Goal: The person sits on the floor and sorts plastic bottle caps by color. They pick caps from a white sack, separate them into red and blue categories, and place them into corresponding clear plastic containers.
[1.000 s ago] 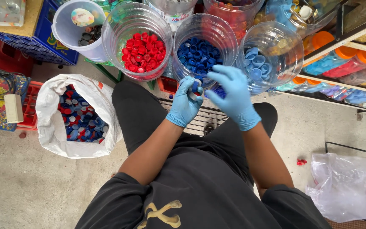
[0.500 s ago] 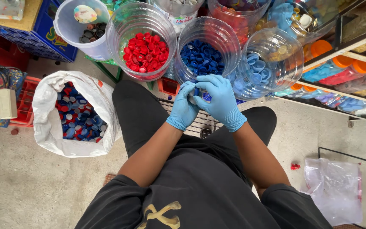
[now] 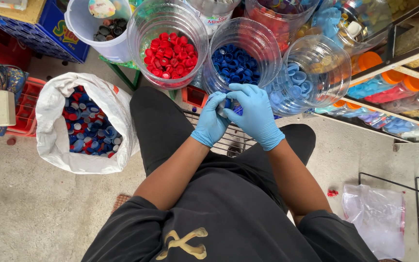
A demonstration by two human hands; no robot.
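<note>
Left hand (image 3: 211, 122) and right hand (image 3: 255, 114), both in blue gloves, are held together above the lap, fingers closed on a dark blue cap (image 3: 229, 105) pinched between them. White sack (image 3: 54, 138) of mixed red and blue caps is set on the floor to the left. Beyond the hands are ranged clear jars: red caps (image 3: 169, 51), dark blue caps (image 3: 238, 63), light blue caps (image 3: 299, 82)

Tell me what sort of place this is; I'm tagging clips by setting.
Probably a small workshop for sorting bottle caps by colour: clear jars of red caps and blue caps, a white sack of mixed caps, and gloved hands together over the lap.
</note>
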